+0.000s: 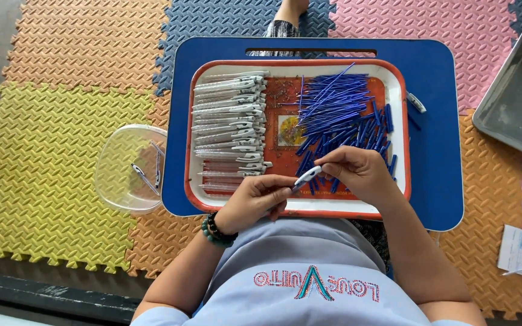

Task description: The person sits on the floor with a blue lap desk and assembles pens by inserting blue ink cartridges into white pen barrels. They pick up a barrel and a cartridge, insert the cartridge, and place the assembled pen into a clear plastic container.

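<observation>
Here, the left hand (255, 202) and right hand (357, 172) together grip a white pen barrel (307, 177) over the near rim of an orange tray (345, 212), its long axis slanting up toward the right. Beyond lie stacked white barrels (231, 115) and blue refills (336, 105).

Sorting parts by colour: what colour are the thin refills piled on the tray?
Blue; the refills show best in the head view.

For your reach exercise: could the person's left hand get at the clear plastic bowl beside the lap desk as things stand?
Probably yes. The clear bowl sits open on the mat just left of the left hand, with nothing between them. But that hand grips a pen barrel together with the right hand.
</observation>
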